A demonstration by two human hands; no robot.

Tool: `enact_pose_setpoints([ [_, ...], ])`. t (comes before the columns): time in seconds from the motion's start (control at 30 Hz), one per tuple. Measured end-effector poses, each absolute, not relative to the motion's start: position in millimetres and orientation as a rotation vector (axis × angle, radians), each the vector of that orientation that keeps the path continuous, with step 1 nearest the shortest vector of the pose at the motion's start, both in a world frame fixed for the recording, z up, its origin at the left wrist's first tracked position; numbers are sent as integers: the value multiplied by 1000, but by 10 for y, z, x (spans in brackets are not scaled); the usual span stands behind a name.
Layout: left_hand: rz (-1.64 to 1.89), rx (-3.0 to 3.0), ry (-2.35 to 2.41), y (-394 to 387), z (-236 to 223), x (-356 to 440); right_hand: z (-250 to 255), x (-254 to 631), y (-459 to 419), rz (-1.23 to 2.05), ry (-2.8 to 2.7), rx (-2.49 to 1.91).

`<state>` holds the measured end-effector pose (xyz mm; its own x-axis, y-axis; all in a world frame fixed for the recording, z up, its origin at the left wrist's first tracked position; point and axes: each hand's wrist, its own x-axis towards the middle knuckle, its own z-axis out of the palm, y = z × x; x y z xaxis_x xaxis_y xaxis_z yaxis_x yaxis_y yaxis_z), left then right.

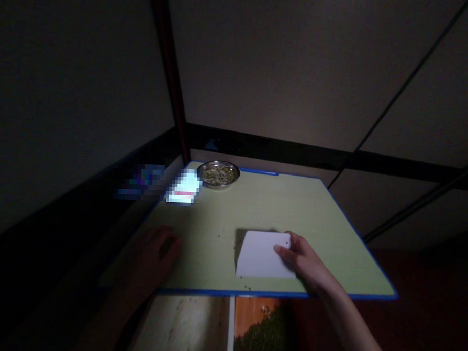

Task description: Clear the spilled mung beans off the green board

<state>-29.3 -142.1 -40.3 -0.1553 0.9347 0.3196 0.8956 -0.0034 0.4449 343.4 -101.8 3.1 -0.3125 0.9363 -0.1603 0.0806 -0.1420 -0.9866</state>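
1. The right hand [305, 262] holds a flat white scraper [264, 254]. The fingers [287, 253] pinch its right edge, with the thumb on top near the corner.

2. The white scraper stands on the green table [286, 208], near the front edge and a little right of the middle. Its bottom edge touches the table top. It casts a dark shadow on its left side.

3. The left hand [156, 252] rests flat on the table, near the left front corner. It is in the dark. The fingers look loosely curled and hold nothing.

4. A small shiny metal bowl [218, 174] sits at the far edge of the table, well apart from both hands. It has small green and brown bits in it, maybe seeds or beans. They are too small to tell.

5. A few tiny dark crumbs [249, 286] lie near the front edge of the table, just below the scraper.

6. I think the step now is scraping or sweeping the table top with the white scraper. The scraper is set down and ready to push.

7. For the next move, the hand should keep the bottom edge pressed flat on the table, so no crumbs slip under. It should push slowly, so the bits stay in front and do not fall off the edge.
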Motion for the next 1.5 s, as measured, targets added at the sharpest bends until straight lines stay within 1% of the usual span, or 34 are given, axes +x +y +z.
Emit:
enact_pose_setpoints([
  [0.17,902,2007,2181,-1404,-446,-330,94,3477,-996,1688,-1449,-1200],
  [0.5,887,2038,2183,-1396,-425,-322,77,3717,-1089,1695,-1433,-1150],
  [0.7,933,2060,2174,-1393,-407,-310,36,3687,-1213,1453,-1390,-1204],
  [0.77,932,2065,2175,-1389,-394,-305,56,3609,-1241,1424,-1406,-1208],
  [0.93,930,2073,2181,-1384,-371,-292,94,3516,-1260,1533,-1430,-1190],
  [1.1,937,2069,2169,-1376,-386,-310,77,3656,-1222,1608,-1384,-1175],
  [1.17,973,2030,2140,-1360,-408,-338,90,3753,-1261,1553,-1323,-1180],
  [1.3,1064,1943,2100,-1393,-411,-312,117,3872,-1554,1341,-1250,-1221],
  [1.4,1160,1880,1993,-1593,-254,-39,66,3768,-1877,1271,-1278,-1274],
  [1.47,1051,1928,1756,-1804,-50,274,9,3598,-2055,1225,-1323,-1315],
  [1.5,903,1980,1608,-1913,69,444,-16,3497,-2120,1200,-1368,-1323],
])
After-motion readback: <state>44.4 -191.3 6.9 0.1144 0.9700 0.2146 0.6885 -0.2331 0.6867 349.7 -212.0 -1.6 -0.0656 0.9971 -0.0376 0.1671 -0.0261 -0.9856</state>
